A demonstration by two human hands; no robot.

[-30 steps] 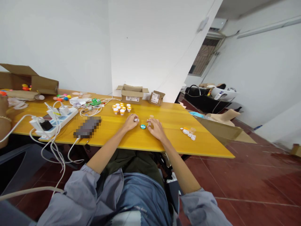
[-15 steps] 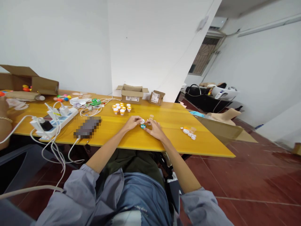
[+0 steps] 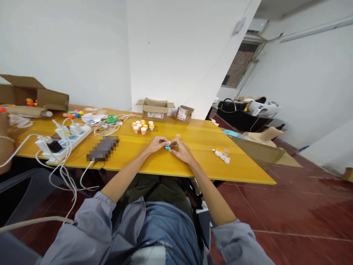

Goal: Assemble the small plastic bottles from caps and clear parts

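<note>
Both my hands rest on the yellow table point(image 3: 242, 167), fingertips meeting over a small teal round piece point(image 3: 167, 147). My left hand point(image 3: 156, 144) is pinched on a small white cap at that piece. My right hand point(image 3: 182, 150) has its fingers closed on the teal piece from the right. A cluster of small orange-and-white capped pieces point(image 3: 142, 126) stands just beyond my left hand. A few small white pieces point(image 3: 222, 154) lie to the right of my right hand.
A white power strip point(image 3: 64, 140) with chargers and trailing cables sits at left, beside a blurred dark flat object point(image 3: 102, 148). Open cardboard boxes point(image 3: 155, 109) stand at the back edge, another point(image 3: 26, 95) far left. Someone's arm point(image 3: 4, 141) shows at the left edge.
My hands have come together: the left hand carried the white cap rightward to the teal piece, and the right hand closed in on it from the right.
</note>
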